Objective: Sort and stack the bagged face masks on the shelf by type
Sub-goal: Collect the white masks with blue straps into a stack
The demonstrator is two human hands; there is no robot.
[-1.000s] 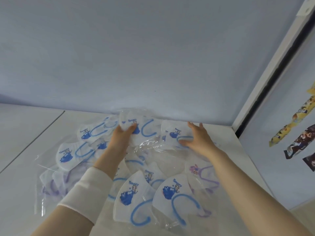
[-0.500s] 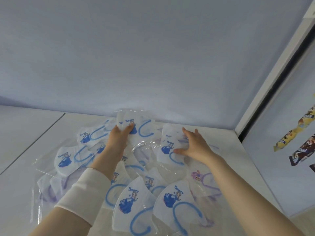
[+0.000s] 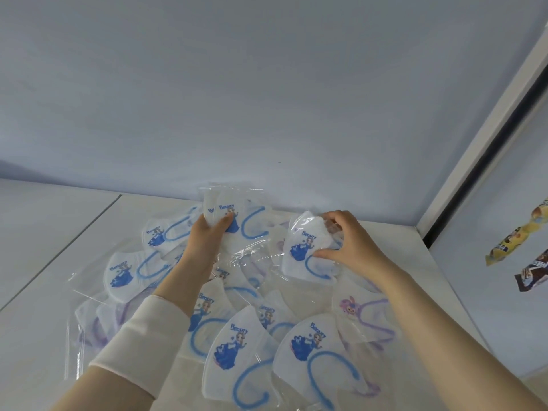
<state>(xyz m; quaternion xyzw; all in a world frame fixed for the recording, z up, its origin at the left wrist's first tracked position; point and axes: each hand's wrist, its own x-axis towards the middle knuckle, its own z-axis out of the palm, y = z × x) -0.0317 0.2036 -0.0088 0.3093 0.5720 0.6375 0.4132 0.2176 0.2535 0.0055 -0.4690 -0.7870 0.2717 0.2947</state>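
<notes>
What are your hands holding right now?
Left hand: grips the stacked masks.
Right hand: pinches a single mask.

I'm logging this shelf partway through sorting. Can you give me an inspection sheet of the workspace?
Surface: white shelf, with a seam across its left part.
Job's things: bagged blue-print masks in an overlapping, unsorted heap; a purple-print mask at the right, and more purple under the heap's left edge.
Clutter: nothing seen.
Hands: left hand grips the back mask; right hand pinches the right mask by its edge.
Cables: nothing seen.
Surroundings: pale wall behind; white post with a dark strip at the right; wrapped snacks hanging beyond it.
</notes>
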